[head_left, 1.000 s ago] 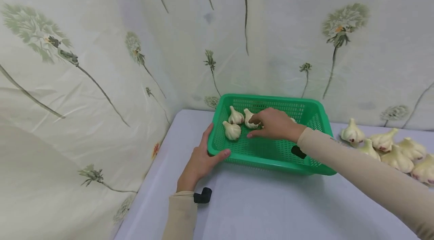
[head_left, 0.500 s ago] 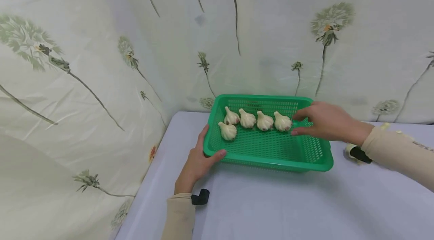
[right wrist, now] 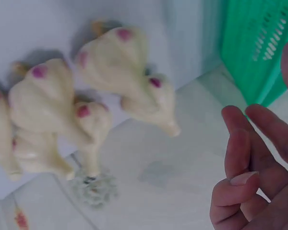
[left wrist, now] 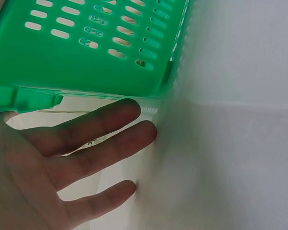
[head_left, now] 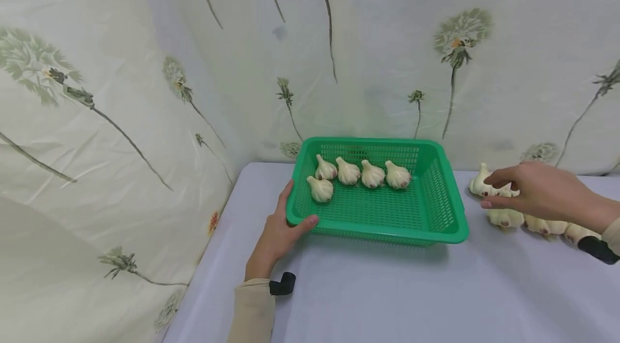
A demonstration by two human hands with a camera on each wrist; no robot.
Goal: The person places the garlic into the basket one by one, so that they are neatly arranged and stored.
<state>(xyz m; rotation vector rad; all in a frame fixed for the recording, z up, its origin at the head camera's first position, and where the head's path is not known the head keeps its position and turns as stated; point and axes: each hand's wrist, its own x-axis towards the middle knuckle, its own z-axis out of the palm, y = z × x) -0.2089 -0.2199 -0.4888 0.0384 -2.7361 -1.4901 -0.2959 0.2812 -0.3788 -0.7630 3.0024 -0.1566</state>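
Observation:
A green plastic basket (head_left: 378, 234) with slotted walls stands on the table and holds several garlic bulbs (head_left: 397, 175), most of them in a row along the back. My left hand (head_left: 274, 238) is at its near left corner, thumb on the front rim and index finger along the left side. Three of that hand's fingers (left wrist: 105, 153) extend straight and spread beside the basket wall in the left wrist view. To the right, my right hand (head_left: 547, 195) is over a group of loose garlic bulbs (head_left: 505, 218), its fingers loosely bent and nothing between them.
A pale cloth (head_left: 368, 289) covers the table. Behind and to the left hang curtains (head_left: 378, 52) printed with dandelions. In the right wrist view the loose bulbs (right wrist: 41, 96) lie close together, with the basket's end wall (right wrist: 254, 43) at upper right.
My right hand has moved from inside the basket out to the right, over the loose bulbs, uncovering the row of bulbs inside. My left hand stays at the basket's corner.

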